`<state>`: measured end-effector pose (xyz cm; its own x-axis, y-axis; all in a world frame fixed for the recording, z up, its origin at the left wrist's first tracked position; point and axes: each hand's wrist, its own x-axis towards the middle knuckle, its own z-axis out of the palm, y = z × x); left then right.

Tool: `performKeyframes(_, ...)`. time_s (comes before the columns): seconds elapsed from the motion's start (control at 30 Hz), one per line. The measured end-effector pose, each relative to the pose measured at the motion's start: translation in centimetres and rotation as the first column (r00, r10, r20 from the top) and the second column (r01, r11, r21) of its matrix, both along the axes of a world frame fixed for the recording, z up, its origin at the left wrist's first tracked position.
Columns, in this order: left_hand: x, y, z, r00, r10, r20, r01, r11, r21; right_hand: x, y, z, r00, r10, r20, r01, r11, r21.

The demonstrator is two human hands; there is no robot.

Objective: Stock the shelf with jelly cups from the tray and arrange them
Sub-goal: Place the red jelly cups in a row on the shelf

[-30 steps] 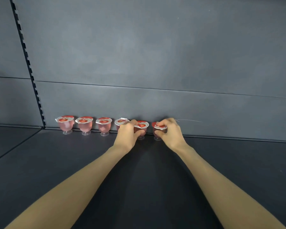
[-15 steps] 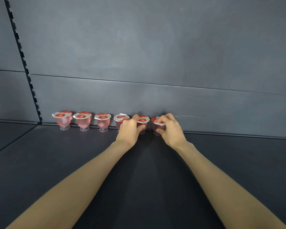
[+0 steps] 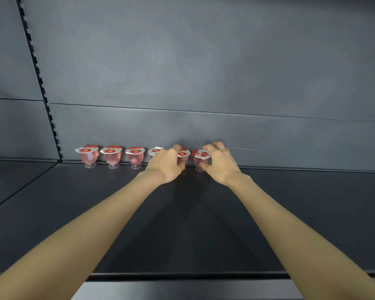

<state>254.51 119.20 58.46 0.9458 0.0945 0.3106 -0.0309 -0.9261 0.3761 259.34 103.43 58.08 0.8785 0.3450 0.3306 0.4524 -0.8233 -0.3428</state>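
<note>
Six pink jelly cups with red strawberry lids stand in a row against the back panel of the dark shelf (image 3: 290, 213). The three left cups (image 3: 87, 158), (image 3: 112, 158), (image 3: 135, 158) stand free. My left hand (image 3: 166, 164) covers most of the fourth cup (image 3: 155, 151), and its thumb and forefinger hold the fifth cup (image 3: 184, 155). My right hand (image 3: 220, 164) curls round the sixth cup (image 3: 200, 159), fingers over the lid and thumb at the foot. No tray is in view.
A slotted upright (image 3: 41, 83) divides the grey back panel at the left, with a neighbouring shelf beyond it. The shelf's front edge (image 3: 182, 276) runs along the bottom. Right of the sixth cup the shelf is bare, and a thin thread (image 3: 240, 148) lies against the panel.
Both hands stay at the fifth and sixth cups. My right fingers have spread a little over the sixth lid. My view has shifted slightly.
</note>
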Motion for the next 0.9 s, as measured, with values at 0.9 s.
performKeyframes(0.9,-28.4,-27.0,-14.6,0.954,-0.002,0.300,-0.046,0.987,0.155,-26.7,-29.5,-13.3,0.972,0.233,-0.010,-0.232,0.971,0.050)
